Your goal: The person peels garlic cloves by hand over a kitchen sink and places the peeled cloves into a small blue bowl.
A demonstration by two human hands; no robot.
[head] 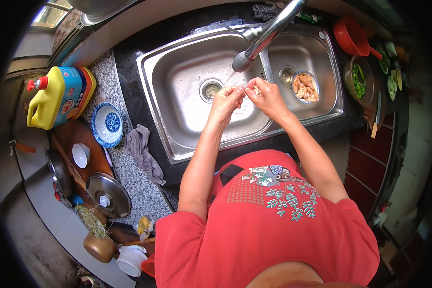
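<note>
My left hand (229,100) and my right hand (264,96) meet under the tap (243,62), over the larger basin of a stainless steel double sink (187,118). A small pale piece (257,90), perhaps meat, shows between the fingers of my right hand. The fingertips of my left hand are pinched close beside it; whether they grip part of it cannot be told. A little water seems to fall from the tap. In the smaller basin, right of the drain, a bowl of raw meat pieces (305,87) stands.
On the left are a yellow jug (46,97), a blue-and-white bowl (108,125), a grey cloth (142,151) and a pot lid (108,194). On the right are a red plastic strainer or ladle (351,36), a bowl of green peppers (359,81) and a knife (377,115).
</note>
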